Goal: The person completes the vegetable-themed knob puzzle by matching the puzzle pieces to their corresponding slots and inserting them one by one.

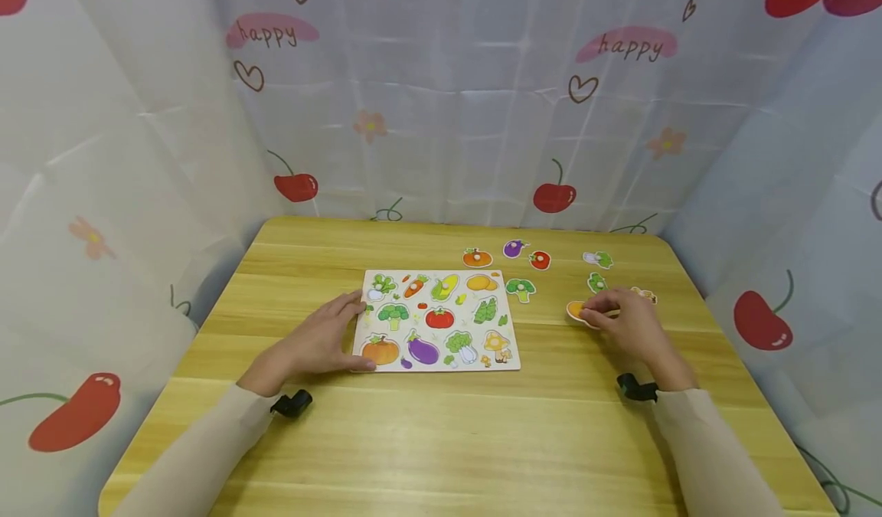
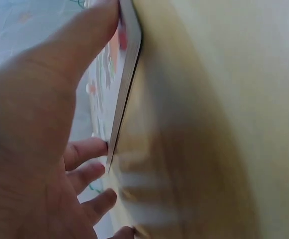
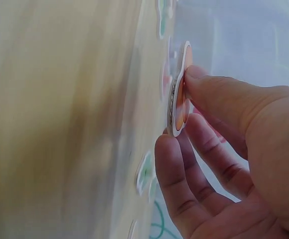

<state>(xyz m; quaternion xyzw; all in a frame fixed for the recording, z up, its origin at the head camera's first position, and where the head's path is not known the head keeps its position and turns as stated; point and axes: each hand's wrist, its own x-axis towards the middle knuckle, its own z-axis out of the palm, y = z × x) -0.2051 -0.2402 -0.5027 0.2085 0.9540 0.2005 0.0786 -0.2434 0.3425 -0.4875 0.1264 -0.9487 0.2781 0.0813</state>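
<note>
A wooden vegetable puzzle board (image 1: 439, 370) lies on the table, with knobbed radish, carrot and corn pieces in its top row. My left hand (image 1: 324, 341) is spread at its left side, thumb on the near corner and fingertips at the left edge. In the left wrist view, the thumb (image 2: 92, 35) lies over the board's face, fingers apart. To the right of the board, my right hand (image 1: 630, 325) pinches an orange, potato-like puzzle piece (image 1: 575, 311) between thumb and fingers. The right wrist view shows this piece (image 3: 180, 99) tilted above the tabletop.
Loose pieces lie behind and right of the board: pumpkin (image 1: 477, 258), eggplant (image 1: 514, 249), tomato (image 1: 540, 260), broccoli (image 1: 521, 290), bok choy (image 1: 598, 260), a green vegetable (image 1: 596, 282) and a mushroom-like piece (image 1: 645, 295) partly behind my right hand. A printed curtain (image 1: 441, 142) surrounds the table (image 1: 441, 440).
</note>
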